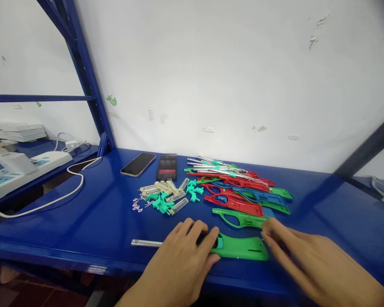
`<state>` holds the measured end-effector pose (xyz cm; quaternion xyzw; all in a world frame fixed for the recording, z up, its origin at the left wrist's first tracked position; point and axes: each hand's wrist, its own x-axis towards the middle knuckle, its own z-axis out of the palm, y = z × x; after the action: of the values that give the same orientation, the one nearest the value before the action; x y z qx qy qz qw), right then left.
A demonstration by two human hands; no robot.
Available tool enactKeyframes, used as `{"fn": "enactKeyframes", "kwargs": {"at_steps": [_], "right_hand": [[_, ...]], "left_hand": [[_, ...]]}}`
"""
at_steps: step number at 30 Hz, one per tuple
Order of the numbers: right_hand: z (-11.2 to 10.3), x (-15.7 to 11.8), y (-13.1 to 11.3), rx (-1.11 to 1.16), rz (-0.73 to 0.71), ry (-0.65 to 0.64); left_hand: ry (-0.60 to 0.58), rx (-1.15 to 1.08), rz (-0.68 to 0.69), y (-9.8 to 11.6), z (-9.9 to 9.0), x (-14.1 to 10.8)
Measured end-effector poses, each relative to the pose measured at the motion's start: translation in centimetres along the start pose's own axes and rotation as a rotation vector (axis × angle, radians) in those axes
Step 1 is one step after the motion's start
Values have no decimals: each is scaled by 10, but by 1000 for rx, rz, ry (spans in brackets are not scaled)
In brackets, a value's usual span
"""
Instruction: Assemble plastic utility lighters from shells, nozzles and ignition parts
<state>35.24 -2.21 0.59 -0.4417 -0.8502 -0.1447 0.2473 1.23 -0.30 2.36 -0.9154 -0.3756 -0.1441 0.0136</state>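
A green long-neck lighter (243,248) with a silver metal tube (146,243) lies along the front of the blue table. My left hand (182,256) is closed around its trigger end, where a teal trigger shows beside the thumb. Just off the lighter's right end, the thumb and fingers of my right hand (294,251) are pinched together; what they hold, if anything, is too small to make out. Behind it lies an open green lighter shell half (243,219), its right end close to my right fingertips.
Red and blue shell halves (235,204) and metal tubes (217,167) are piled behind. Clear fuel tanks (179,206), teal triggers (162,204) and small wire parts (137,204) lie left. Further back are a phone (138,164), a black box (167,166) and a white cable (80,185).
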Motion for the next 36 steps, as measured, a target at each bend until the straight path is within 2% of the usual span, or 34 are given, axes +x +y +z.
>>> {"fn": "enactKeyframes", "kwargs": {"at_steps": [2,3,6,8,11,13,15,18,20,22,25,27,29,31,33,36], "right_hand": [[-9,20,-9,-150,-179,-111],[-13,38,-18,-166,-235,-89],[-21,110,-59,-142,-350,-207],[-19,164,-91,-116,-439,-296],[0,231,-131,23,-506,-385],[20,261,-148,68,-542,-389],[42,280,-158,85,-563,-400],[67,294,-161,72,-543,-422],[71,297,-159,58,-514,-425],[64,296,-153,51,-481,-415],[34,284,-142,50,-422,-384],[10,264,-129,55,-373,-366],[-9,232,-111,59,-319,-371],[-19,189,-91,92,-273,-355],[-18,142,-72,99,-218,-338],[-6,80,-55,26,-47,-211]], "left_hand": [[-8,-16,-13,0,1,0],[-11,-23,-18,0,1,0],[0,-40,-27,0,3,-2],[35,-64,-11,0,3,-3],[84,-92,-1,-1,3,-5],[84,-77,-13,-2,2,-6],[68,-59,-13,-3,4,-5],[52,-56,-4,-5,8,-4],[47,-57,2,-5,11,-3],[43,-49,4,-5,13,-3],[53,-23,11,-5,12,-4],[67,1,15,-4,10,-5],[78,26,12,-2,7,-6],[75,41,-6,1,4,-6],[66,44,-31,3,2,-5],[74,31,-58,3,3,-5]]}}
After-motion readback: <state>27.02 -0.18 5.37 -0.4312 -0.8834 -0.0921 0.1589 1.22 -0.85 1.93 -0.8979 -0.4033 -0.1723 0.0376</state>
